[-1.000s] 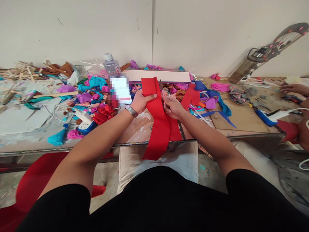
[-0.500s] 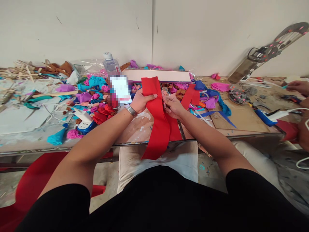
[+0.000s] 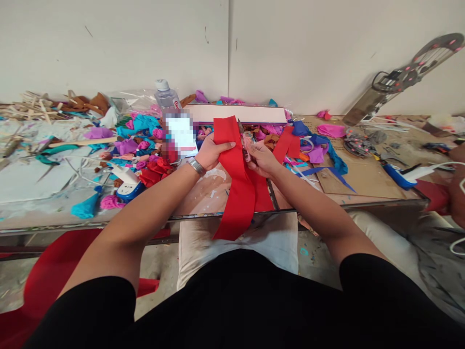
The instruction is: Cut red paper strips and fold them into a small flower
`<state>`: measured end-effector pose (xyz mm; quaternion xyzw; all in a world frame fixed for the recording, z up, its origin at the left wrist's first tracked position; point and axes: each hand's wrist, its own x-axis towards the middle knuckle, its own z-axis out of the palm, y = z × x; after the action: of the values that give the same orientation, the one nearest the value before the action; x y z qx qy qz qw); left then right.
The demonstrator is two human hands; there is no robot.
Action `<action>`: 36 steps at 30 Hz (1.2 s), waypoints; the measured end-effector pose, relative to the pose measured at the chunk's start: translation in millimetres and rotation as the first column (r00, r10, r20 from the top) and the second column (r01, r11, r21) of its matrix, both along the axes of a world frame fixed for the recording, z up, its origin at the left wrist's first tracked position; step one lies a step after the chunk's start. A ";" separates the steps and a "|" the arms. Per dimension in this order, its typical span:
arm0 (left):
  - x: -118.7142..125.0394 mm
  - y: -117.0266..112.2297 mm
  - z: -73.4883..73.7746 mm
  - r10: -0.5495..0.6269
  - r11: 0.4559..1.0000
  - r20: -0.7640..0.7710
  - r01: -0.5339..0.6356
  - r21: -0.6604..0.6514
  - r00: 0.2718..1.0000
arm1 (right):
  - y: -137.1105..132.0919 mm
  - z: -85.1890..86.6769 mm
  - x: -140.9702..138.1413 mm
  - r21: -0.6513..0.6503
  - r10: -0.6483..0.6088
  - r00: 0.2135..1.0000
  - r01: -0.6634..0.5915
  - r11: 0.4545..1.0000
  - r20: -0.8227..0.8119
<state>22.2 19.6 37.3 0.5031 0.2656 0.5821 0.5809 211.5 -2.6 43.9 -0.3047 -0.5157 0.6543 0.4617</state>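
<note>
My left hand (image 3: 212, 151) grips the upper part of a long red cloth strip (image 3: 238, 194), thumb laid across its front. The strip runs down over the table edge toward my lap. My right hand (image 3: 262, 160) is closed on a small pair of scissors (image 3: 243, 138) with pinkish handles. Their blades point up along the strip's right edge, just under its top end. A second red piece (image 3: 286, 143) lies on the table to the right of my hands.
Heaps of coloured cloth scraps (image 3: 134, 145), a plastic bottle (image 3: 165, 97), a white power strip (image 3: 125, 182) and wooden sticks (image 3: 32, 109) crowd the left table. A white board (image 3: 243, 114) lies behind. At the right sit cardboard (image 3: 359, 177), a glue gun (image 3: 403, 175) and another person's arm (image 3: 457, 194).
The scissor blades closed half a second ago and now stand open again at the strip's edge. The other person's hand at the far right has drawn out of view.
</note>
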 end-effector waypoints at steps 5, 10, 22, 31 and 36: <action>0.4 -0.9 1.7 0.007 1.000 -0.013 -0.007 0.015 1.000 | 3.1 -2.1 1.3 0.018 -0.005 0.999 0.004 1.000 0.050; -0.1 -0.7 1.3 -0.021 1.000 -0.003 0.021 0.001 1.000 | 7.3 -3.9 5.1 0.089 0.009 0.999 -0.014 0.996 0.051; -0.5 2.8 -1.9 0.058 0.998 0.048 -0.058 0.018 0.997 | 11.3 -5.1 7.5 0.073 0.049 0.998 -0.051 0.996 0.028; 1.7 1.8 -2.7 0.041 0.998 0.018 -0.042 0.047 0.999 | 10.2 -5.3 5.8 0.054 0.076 0.997 -0.078 0.996 0.032; 1.1 1.0 -0.7 0.032 0.998 0.065 -0.035 0.043 0.997 | 10.2 -5.4 5.8 0.056 0.056 0.998 -0.057 0.997 0.017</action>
<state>23.3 20.6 36.7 0.4922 0.2420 0.6135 0.5681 217.3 7.6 38.6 -0.2819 -0.5458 0.6498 0.4476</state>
